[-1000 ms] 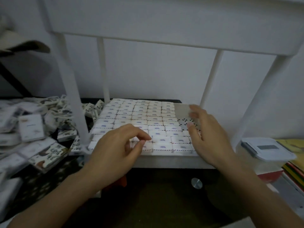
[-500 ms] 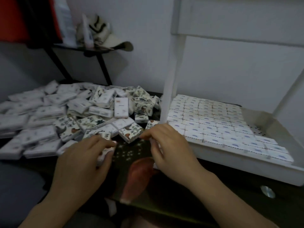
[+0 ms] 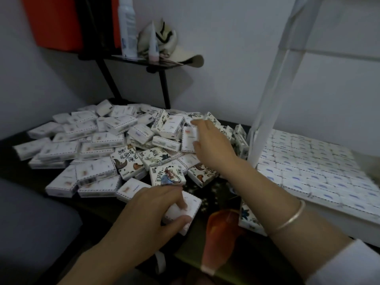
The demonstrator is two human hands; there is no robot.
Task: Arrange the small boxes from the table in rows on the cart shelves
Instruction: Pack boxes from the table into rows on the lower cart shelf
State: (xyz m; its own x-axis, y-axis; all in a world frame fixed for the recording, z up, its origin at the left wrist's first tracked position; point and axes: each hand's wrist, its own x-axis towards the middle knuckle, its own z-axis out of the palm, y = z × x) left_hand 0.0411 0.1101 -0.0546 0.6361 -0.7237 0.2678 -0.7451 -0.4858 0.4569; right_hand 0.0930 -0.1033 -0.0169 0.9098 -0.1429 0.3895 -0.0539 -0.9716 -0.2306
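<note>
**Both hands taking boxes from the pile**

The left hand [image 3: 152, 212] pinches one small box [image 3: 190, 204] between thumb and fingers, just above the table [image 3: 218, 194]. The right hand [image 3: 213, 147] grips a second box [image 3: 187, 140] on top of the pile [image 3: 92, 140]. The cart shelf [image 3: 333, 215] beside it already carries tight rows [image 3: 308, 167]; I judge it nearly full, but many boxes remain on the table.
</note>
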